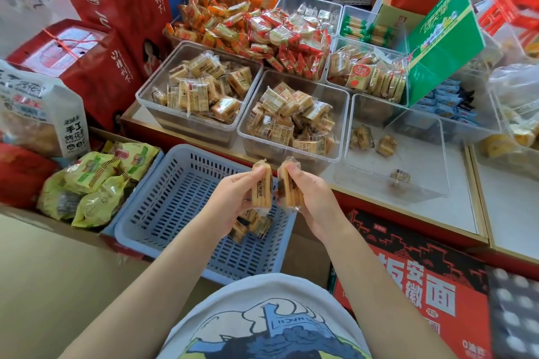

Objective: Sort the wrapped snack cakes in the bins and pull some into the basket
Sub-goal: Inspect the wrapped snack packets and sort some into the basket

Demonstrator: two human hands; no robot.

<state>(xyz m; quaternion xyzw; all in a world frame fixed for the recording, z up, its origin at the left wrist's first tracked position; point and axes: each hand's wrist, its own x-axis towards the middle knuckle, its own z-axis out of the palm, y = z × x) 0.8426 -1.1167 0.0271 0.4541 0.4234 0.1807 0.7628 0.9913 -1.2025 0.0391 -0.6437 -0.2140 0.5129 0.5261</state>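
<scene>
On my feed: both forearms bare, no sleeves reaching them — nothing on wrists or fingers. Light grey T-shirt (271,294) with a blue, white and yellow-green cartoon print — lettering on it unreadable.

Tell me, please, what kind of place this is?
Probably a small shop's snack counter: clear bins filled with wrapped snack cakes, red gift cartons stacked alongside, and a blue shopping basket below the counter.
</scene>
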